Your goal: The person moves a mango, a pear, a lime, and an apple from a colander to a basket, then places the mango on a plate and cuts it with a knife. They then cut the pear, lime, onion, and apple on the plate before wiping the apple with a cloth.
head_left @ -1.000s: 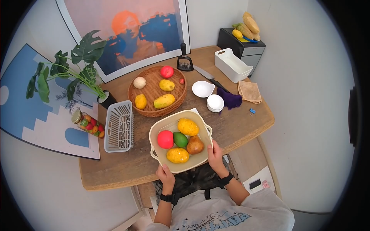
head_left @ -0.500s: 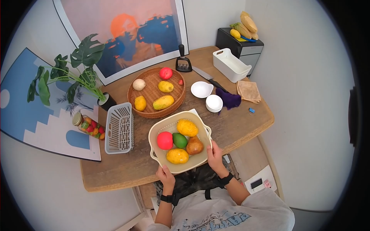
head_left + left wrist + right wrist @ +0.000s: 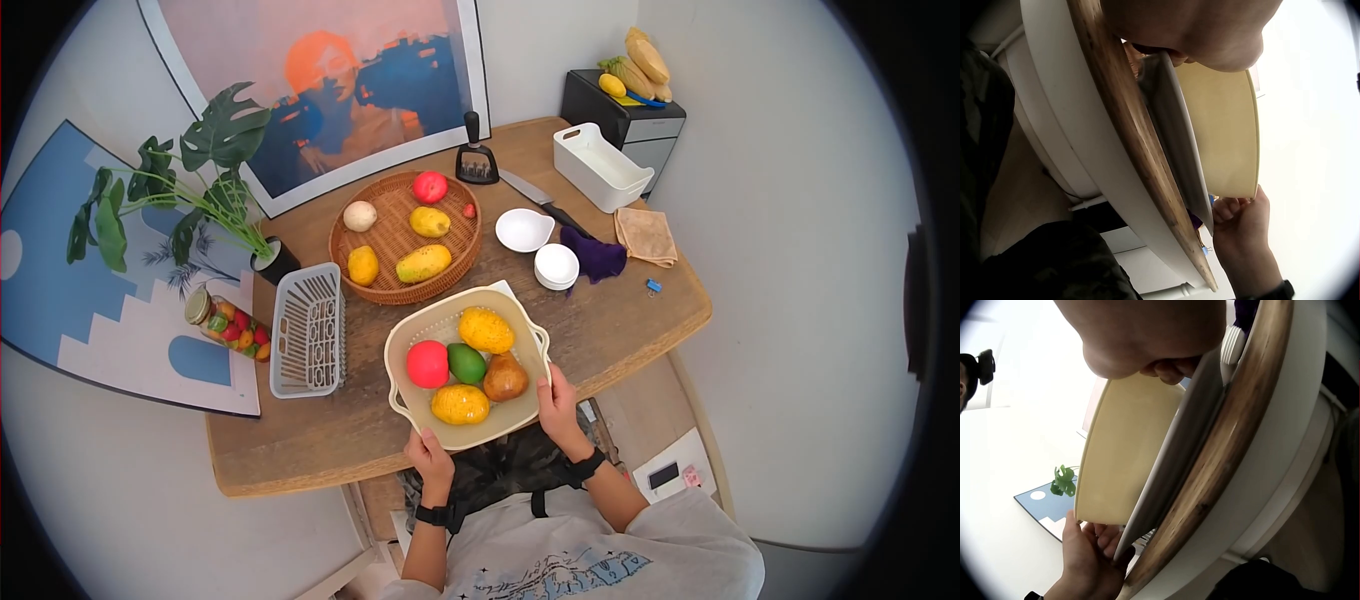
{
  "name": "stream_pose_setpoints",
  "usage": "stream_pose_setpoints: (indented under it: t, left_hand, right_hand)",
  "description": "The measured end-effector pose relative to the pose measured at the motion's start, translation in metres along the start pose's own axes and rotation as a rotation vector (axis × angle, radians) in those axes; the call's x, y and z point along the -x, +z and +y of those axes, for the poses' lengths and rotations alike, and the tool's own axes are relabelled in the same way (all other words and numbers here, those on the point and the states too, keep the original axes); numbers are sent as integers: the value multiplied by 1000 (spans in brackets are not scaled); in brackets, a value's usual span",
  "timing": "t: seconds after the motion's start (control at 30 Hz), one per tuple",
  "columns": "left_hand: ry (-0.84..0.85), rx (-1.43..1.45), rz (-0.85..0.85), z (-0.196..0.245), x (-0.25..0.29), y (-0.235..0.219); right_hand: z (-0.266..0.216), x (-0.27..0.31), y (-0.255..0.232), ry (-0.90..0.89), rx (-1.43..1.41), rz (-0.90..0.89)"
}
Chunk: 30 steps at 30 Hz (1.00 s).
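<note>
Both hands grip a cream basket [image 3: 405, 425] at the table's front edge. The left hand [image 3: 430, 462] holds its front left corner, thumb on the rim; the right hand [image 3: 560, 405] holds its right side near a handle. Inside lie a red fruit [image 3: 428, 364], a green fruit [image 3: 467, 364], a brown pear [image 3: 506, 377] and two yellow mangoes [image 3: 487, 330] [image 3: 461, 405]. In the left wrist view, the basket's yellowish wall [image 3: 1222, 131] rises beside a pale flat board [image 3: 1175, 125] under it; curled fingertips are partly hidden beneath.
Behind stands a round wicker tray [image 3: 350, 285] with several fruits. A grey basket [image 3: 308, 335], jar [image 3: 230, 322] and plant [image 3: 225, 130] are at left. White bowls [image 3: 557, 267], a knife [image 3: 528, 190], purple cloth [image 3: 595, 255], tan cloth [image 3: 647, 237] and white bin [image 3: 600, 170] are at right.
The head view has shifted slightly. Both hands keep their grip on the cream basket, and the fruits in it lie as before.
</note>
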<state>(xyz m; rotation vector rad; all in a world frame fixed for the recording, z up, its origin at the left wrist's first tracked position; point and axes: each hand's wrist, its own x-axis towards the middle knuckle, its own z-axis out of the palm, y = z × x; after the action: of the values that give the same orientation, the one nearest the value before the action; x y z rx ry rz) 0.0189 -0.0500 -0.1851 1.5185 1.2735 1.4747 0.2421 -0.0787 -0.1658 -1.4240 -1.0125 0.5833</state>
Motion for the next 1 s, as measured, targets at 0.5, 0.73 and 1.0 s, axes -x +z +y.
stream_pose_setpoints:
  t: [0.5,0.73,1.0]
  left_hand:
    - [-20,8,-20,-1,1,-2]
    - [-13,4,-11,0,1,-1]
    - [-9,-1,-4,0,2,0]
  right_hand:
    - [2,0,1,-41,3,16]
    - [5,1,1,-40,-2,21]
    - [1,1,0,-23,21,11]
